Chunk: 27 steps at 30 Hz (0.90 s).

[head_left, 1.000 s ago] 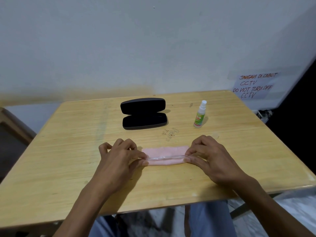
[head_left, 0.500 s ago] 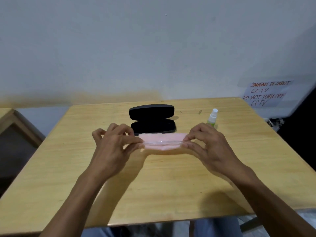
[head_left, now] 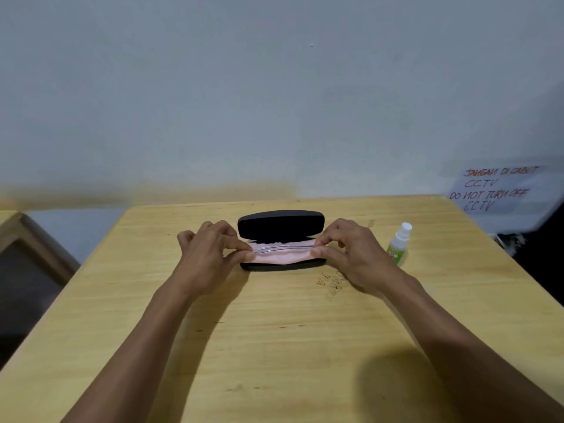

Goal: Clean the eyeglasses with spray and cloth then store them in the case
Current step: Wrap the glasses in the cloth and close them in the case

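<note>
While both hands pinched the ends of the glasses [head_left: 282,248], left hand [head_left: 210,254] and right hand [head_left: 351,253], wrapped in the pink cloth [head_left: 279,257], they hovered right over the open case [head_left: 280,228]. Storing step, I'd say; next just lower them in gently.

Both arms outstretched — left hand [head_left: 210,254], right hand [head_left: 351,254] pinching

Your left hand [head_left: 210,254] and right hand [head_left: 354,254] are bare. No rings show. Your forearms are uncovered, sleeveless to the frame's edge.
</note>
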Tool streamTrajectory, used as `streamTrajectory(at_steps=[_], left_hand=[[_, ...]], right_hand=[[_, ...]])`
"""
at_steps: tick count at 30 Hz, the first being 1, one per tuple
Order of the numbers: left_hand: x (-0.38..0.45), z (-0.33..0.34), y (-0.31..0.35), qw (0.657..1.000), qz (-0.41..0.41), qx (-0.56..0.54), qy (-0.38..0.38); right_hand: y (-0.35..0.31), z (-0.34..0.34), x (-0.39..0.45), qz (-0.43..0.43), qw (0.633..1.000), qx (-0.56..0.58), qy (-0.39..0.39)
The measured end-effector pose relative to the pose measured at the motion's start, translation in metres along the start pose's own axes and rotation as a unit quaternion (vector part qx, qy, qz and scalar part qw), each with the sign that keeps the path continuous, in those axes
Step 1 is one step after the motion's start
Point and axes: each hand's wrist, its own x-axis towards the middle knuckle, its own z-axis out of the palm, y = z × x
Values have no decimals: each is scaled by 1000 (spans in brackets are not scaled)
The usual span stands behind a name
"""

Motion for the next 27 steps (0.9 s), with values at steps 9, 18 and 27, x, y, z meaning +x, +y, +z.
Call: streamTrajectory(at_steps=[9,18,27], left_hand=[[6,4,-4,1000,-3,-16,-15],[3,5,-4,999,-20,-24,-39],[-3,7,-2,999,-37,-29,-26]], right_hand=[[6,4,1,19,1000,-4,-10],[5,5,-4,12,999,-30,18],[4,6,-8,4,999,-45,23]])
